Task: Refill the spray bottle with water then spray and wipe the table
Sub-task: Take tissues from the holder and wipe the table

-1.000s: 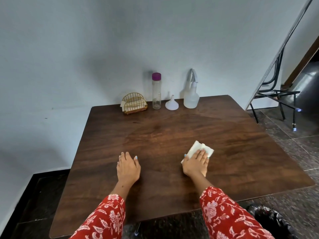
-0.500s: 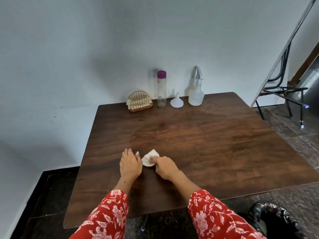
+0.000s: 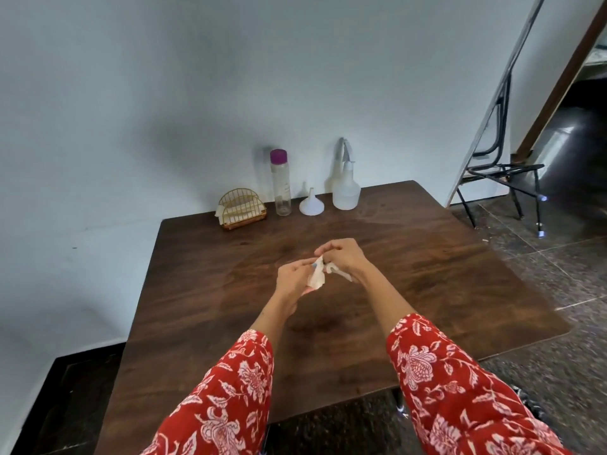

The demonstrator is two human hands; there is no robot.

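Both hands, left hand (image 3: 293, 278) & right hand (image 3: 345, 257), pinch crumpled white paper tissue (image 3: 317, 278) above mid brown wooden table (image 3: 427, 277), long axis approx vertical. Translucent white plastic spray bottle (image 3: 345, 188) upright at far edge; no legible labels.

A crumpled white tissue (image 3: 318, 276) hangs above the wooden table (image 3: 203, 284); spray bottle (image 3: 345, 185) stands upright at its far edge.
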